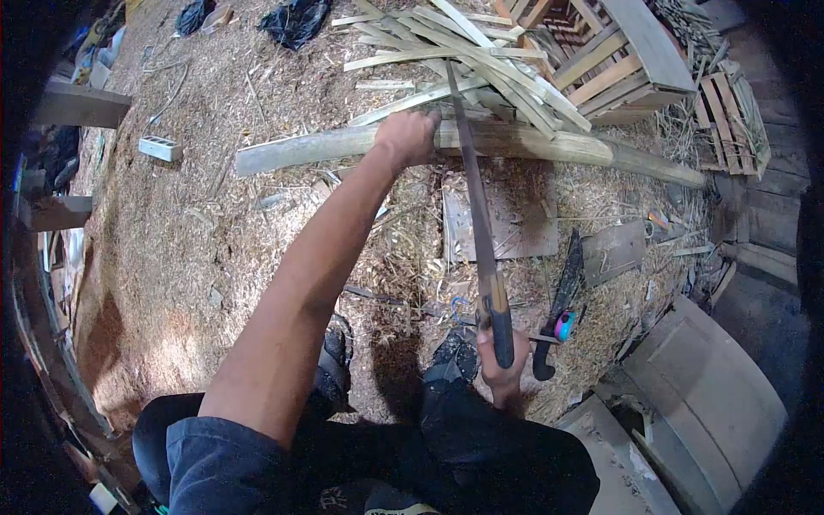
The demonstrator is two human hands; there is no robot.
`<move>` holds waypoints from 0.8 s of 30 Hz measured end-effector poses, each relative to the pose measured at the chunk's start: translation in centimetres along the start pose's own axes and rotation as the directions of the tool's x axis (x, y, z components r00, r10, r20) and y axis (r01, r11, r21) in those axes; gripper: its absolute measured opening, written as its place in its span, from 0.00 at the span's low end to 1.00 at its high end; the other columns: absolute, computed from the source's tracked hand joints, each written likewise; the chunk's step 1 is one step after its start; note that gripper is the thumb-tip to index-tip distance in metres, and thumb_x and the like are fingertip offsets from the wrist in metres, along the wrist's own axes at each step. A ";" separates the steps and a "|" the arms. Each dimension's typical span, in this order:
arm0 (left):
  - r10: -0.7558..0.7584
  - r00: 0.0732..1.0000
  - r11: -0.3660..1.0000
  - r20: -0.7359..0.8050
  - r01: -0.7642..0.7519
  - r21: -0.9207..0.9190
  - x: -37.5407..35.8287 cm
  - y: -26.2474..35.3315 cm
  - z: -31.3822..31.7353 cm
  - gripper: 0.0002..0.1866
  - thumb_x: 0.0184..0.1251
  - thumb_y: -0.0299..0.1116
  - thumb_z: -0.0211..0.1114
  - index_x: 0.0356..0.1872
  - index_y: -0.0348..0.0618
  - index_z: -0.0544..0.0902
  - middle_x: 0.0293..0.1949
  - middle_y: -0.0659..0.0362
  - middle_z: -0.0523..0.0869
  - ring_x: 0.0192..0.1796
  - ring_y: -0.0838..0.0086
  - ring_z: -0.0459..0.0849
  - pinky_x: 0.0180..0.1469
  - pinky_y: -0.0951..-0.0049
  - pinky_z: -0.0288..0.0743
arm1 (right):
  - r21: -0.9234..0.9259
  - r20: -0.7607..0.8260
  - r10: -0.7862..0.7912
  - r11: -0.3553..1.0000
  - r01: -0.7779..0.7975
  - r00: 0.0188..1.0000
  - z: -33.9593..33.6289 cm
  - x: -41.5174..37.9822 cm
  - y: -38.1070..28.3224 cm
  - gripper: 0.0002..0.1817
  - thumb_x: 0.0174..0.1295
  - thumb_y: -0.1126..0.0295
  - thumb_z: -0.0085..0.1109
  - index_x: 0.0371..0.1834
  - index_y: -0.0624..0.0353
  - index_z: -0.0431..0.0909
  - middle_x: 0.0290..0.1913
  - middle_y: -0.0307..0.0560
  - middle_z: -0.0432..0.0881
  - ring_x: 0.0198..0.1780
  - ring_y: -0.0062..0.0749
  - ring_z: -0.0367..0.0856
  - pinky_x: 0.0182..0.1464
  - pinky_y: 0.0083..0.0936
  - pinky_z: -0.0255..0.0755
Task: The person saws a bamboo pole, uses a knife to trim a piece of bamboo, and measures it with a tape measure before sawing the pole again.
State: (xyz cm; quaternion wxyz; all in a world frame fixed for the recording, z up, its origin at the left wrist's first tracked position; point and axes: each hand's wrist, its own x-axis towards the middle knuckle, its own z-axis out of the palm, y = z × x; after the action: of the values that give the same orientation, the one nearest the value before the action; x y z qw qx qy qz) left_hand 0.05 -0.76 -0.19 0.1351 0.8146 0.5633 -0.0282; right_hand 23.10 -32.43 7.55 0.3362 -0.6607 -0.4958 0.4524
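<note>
A long pale bamboo pole (300, 150) lies across the sawdust-covered ground. My left hand (408, 136) grips the pole near its middle. My right hand (502, 365) is closed around the dark handle of a hand saw (475, 197). The saw's thin blade reaches forward and crosses the pole just to the right of my left hand. My dark trousers fill the bottom of the view.
A heap of split bamboo strips (463, 51) lies behind the pole, with wooden crates (627, 69) at the back right. A machete-like knife (562, 296) and a pink-and-blue tape measure (564, 325) lie right of the saw. A flat board (515, 227) sits under the blade.
</note>
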 end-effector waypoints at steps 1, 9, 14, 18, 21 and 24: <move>-0.001 1.000 1.000 0.017 0.001 -0.002 -0.1 0.1 -0.1 0.37 0.48 0.62 0.74 0.54 0.46 0.78 0.37 0.47 0.87 0.41 0.52 0.88 0.43 0.54 0.82 | 0.012 0.001 -0.003 1.000 0.003 1.000 -0.4 -1.1 1.1 0.09 0.57 0.71 0.64 0.23 0.62 0.76 0.17 0.36 0.73 0.19 0.23 0.70 0.24 0.25 0.63; 0.017 1.000 1.000 -0.007 -0.017 0.026 -0.6 0.3 0.4 0.32 0.52 0.54 0.73 0.50 0.41 0.77 0.45 0.49 0.87 0.48 0.55 0.87 0.50 0.59 0.82 | -0.141 -0.043 0.090 0.985 -0.096 0.995 -1.3 -5.0 2.4 0.07 0.56 0.73 0.63 0.33 0.65 0.81 0.21 0.39 0.76 0.23 0.23 0.72 0.27 0.25 0.65; 0.106 0.993 0.991 -0.057 -0.100 0.094 -1.0 0.0 1.5 0.32 0.55 0.55 0.72 0.51 0.42 0.75 0.44 0.48 0.87 0.45 0.55 0.87 0.48 0.61 0.83 | 0.074 -0.069 0.071 0.995 -0.066 0.995 1.5 5.1 0.5 0.11 0.56 0.66 0.65 0.25 0.63 0.78 0.21 0.43 0.79 0.25 0.24 0.78 0.29 0.27 0.71; -0.017 0.994 0.999 0.112 0.022 -0.038 -0.3 -0.1 -0.7 0.31 0.55 0.51 0.72 0.53 0.41 0.73 0.42 0.48 0.87 0.44 0.55 0.88 0.45 0.60 0.83 | 0.145 -0.035 -0.025 0.989 0.030 0.999 3.1 13.2 -0.7 0.11 0.56 0.69 0.65 0.22 0.63 0.75 0.20 0.41 0.76 0.24 0.23 0.75 0.28 0.26 0.68; 0.000 1.000 1.000 0.014 0.000 0.001 -1.3 0.5 -0.5 0.26 0.55 0.47 0.72 0.48 0.41 0.76 0.39 0.49 0.88 0.44 0.56 0.88 0.45 0.59 0.83 | 0.227 -0.054 -0.014 0.974 0.026 0.998 3.6 12.5 0.3 0.09 0.59 0.72 0.62 0.24 0.61 0.73 0.19 0.37 0.74 0.20 0.19 0.70 0.24 0.22 0.63; 0.011 1.000 0.999 -0.001 -0.011 -0.045 -1.0 0.1 -0.5 0.24 0.54 0.47 0.72 0.45 0.41 0.78 0.39 0.49 0.88 0.43 0.56 0.88 0.45 0.59 0.83 | 0.145 -0.027 -0.176 0.973 0.178 0.984 3.6 12.0 0.2 0.08 0.62 0.74 0.59 0.27 0.59 0.71 0.18 0.33 0.71 0.17 0.15 0.67 0.18 0.17 0.60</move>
State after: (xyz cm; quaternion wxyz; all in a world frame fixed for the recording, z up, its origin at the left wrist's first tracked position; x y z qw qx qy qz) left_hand -0.28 -1.58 0.53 0.1534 0.8145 0.5593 -0.0145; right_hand 21.02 -20.94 2.89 0.4265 -0.5904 -0.5156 0.4513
